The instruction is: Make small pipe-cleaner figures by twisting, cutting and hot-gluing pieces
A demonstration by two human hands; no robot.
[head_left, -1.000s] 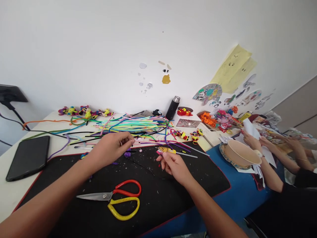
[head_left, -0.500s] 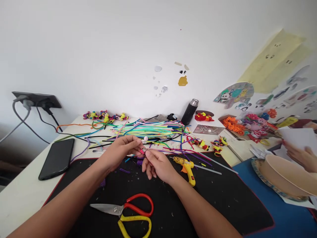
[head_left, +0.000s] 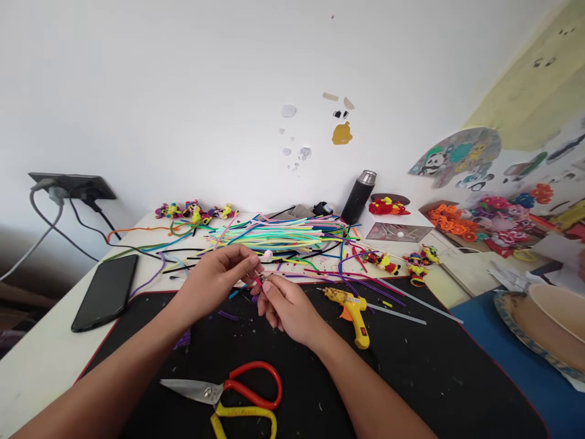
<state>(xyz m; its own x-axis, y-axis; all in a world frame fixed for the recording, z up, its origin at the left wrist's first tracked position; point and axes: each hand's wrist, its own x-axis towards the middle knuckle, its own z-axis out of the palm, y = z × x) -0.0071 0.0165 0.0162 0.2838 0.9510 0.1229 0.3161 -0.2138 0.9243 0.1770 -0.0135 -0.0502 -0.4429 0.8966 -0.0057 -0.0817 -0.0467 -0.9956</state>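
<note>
Over the black mat, my left hand (head_left: 222, 280) and my right hand (head_left: 290, 310) meet with fingertips pinched. Between them is a small pink-red piece (head_left: 259, 281), mostly hidden by the fingers. A pale pinkish ball (head_left: 268, 255) shows just above the fingertips; whether it is joined to the piece I cannot tell. Below the hands lie scissors (head_left: 223, 393) with one red and one yellow handle, blades to the left. Right of my right hand rests a yellow hot glue gun (head_left: 351, 310) with a clear glue stick in its back.
Behind the hands lies a heap of coloured pipe cleaners (head_left: 278, 235). Small pipe-cleaner figures (head_left: 194, 211) sit at the back left, others (head_left: 417, 268) at right. A phone (head_left: 106, 292) is at left. A black flask (head_left: 359, 198) and a white box (head_left: 397, 228) stand at the back.
The view has turned slightly, shifting the things at right further right. Both hands keep their pinch on the small piece. The other person's hand at right has gone out of view.
</note>
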